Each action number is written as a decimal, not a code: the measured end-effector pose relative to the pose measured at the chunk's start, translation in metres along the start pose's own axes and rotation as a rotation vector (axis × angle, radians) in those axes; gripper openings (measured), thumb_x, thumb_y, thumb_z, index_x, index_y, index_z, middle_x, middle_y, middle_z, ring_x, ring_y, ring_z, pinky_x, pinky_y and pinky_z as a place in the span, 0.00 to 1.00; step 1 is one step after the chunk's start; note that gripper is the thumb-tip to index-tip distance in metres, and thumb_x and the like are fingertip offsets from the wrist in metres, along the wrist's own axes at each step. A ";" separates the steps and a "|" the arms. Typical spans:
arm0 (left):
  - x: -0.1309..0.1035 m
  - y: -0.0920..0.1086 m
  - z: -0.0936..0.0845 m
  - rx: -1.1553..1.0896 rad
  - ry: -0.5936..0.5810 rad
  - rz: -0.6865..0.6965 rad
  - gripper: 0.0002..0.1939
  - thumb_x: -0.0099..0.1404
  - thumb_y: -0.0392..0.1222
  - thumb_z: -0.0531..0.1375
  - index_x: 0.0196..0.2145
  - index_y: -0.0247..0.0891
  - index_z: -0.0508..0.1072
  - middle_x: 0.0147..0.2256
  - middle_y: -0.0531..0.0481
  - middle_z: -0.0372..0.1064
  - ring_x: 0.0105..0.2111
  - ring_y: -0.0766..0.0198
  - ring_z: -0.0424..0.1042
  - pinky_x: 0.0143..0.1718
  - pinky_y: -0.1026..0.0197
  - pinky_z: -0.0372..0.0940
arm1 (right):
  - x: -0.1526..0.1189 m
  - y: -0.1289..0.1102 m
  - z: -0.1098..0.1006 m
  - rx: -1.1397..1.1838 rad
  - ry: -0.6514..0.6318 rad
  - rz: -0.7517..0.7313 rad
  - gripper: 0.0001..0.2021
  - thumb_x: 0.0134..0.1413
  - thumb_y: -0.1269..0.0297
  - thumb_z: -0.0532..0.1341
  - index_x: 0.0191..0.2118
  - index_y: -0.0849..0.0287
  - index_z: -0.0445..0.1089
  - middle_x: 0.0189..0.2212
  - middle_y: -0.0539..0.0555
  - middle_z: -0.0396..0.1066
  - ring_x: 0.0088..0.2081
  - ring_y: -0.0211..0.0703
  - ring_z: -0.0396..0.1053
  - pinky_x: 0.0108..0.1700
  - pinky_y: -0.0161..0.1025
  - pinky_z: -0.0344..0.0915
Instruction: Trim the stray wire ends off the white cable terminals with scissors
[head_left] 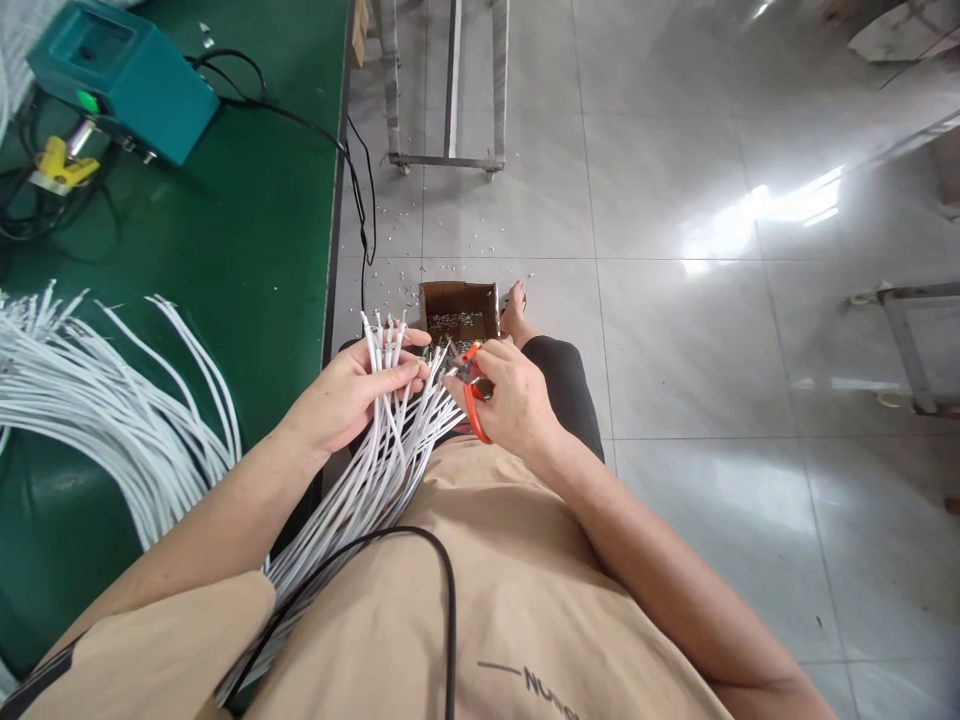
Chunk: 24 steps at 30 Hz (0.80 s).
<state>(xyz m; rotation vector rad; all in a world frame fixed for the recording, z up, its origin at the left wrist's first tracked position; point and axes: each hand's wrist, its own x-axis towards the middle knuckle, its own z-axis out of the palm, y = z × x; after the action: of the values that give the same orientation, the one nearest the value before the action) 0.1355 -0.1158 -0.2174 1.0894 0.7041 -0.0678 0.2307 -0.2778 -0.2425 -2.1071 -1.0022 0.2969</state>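
Note:
My left hand [375, 385] is closed around the upper ends of several white cables [382, 450], with a few tips standing up past the fingers. Small stripped wire ends show at those tips. In my right hand [517, 395] is a pair of scissors [474, 400] with orange handles, its short blades beside the cable ends near my left fingertips. Whether the blades touch a wire I cannot tell. The rest of the cable bundle runs down across my lap toward the lower left. Below my hands stands an open cardboard box [458, 300] with small bits inside.
On the green table [262, 250] at left lie another bundle of white cables [127, 430], a teal device [124, 75] and a yellow clip [66, 165]. A black cord [300, 120] hangs over the edge. Clippings dot the floor near a metal frame [450, 160].

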 end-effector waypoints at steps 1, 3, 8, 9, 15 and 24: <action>0.000 0.000 0.000 -0.006 -0.010 -0.004 0.14 0.53 0.36 0.67 0.39 0.38 0.76 0.27 0.53 0.70 0.27 0.71 0.69 0.32 0.68 0.64 | -0.003 0.004 0.003 -0.085 -0.025 -0.016 0.14 0.55 0.57 0.59 0.25 0.61 0.68 0.25 0.53 0.65 0.29 0.38 0.59 0.33 0.36 0.58; 0.000 0.001 0.000 -0.003 -0.017 -0.003 0.12 0.53 0.35 0.67 0.38 0.37 0.77 0.27 0.53 0.69 0.26 0.72 0.68 0.31 0.68 0.64 | -0.008 0.008 0.009 -0.207 -0.056 -0.039 0.14 0.56 0.57 0.58 0.25 0.61 0.67 0.26 0.53 0.67 0.29 0.38 0.60 0.34 0.36 0.57; -0.001 0.001 0.001 0.044 0.007 -0.010 0.13 0.53 0.37 0.67 0.39 0.36 0.77 0.28 0.51 0.71 0.27 0.72 0.68 0.32 0.69 0.63 | -0.009 0.004 0.010 -0.377 -0.106 -0.005 0.16 0.57 0.57 0.57 0.24 0.61 0.68 0.25 0.53 0.67 0.29 0.38 0.60 0.32 0.36 0.55; -0.001 0.000 0.001 0.055 0.008 -0.009 0.14 0.53 0.37 0.67 0.39 0.36 0.77 0.28 0.51 0.71 0.27 0.72 0.68 0.32 0.68 0.63 | -0.009 0.003 0.009 -0.400 -0.116 -0.003 0.16 0.58 0.57 0.57 0.24 0.61 0.68 0.24 0.52 0.67 0.28 0.38 0.60 0.32 0.36 0.54; -0.001 0.000 0.001 0.112 0.021 0.019 0.14 0.54 0.39 0.67 0.40 0.37 0.78 0.28 0.51 0.72 0.28 0.71 0.69 0.34 0.68 0.64 | -0.007 -0.004 0.001 -0.511 -0.167 0.010 0.11 0.55 0.62 0.59 0.26 0.61 0.71 0.25 0.53 0.69 0.30 0.41 0.64 0.33 0.38 0.54; -0.001 -0.003 0.000 0.341 0.141 0.106 0.21 0.50 0.45 0.69 0.42 0.36 0.77 0.33 0.48 0.75 0.30 0.64 0.71 0.36 0.63 0.65 | -0.008 -0.006 -0.001 -0.525 -0.195 0.035 0.13 0.56 0.62 0.59 0.24 0.61 0.71 0.23 0.55 0.68 0.27 0.40 0.63 0.28 0.38 0.49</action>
<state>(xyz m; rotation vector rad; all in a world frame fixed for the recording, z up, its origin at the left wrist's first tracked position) 0.1338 -0.1178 -0.2190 1.4672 0.7779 -0.0200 0.2230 -0.2818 -0.2384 -2.6068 -1.2620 0.2818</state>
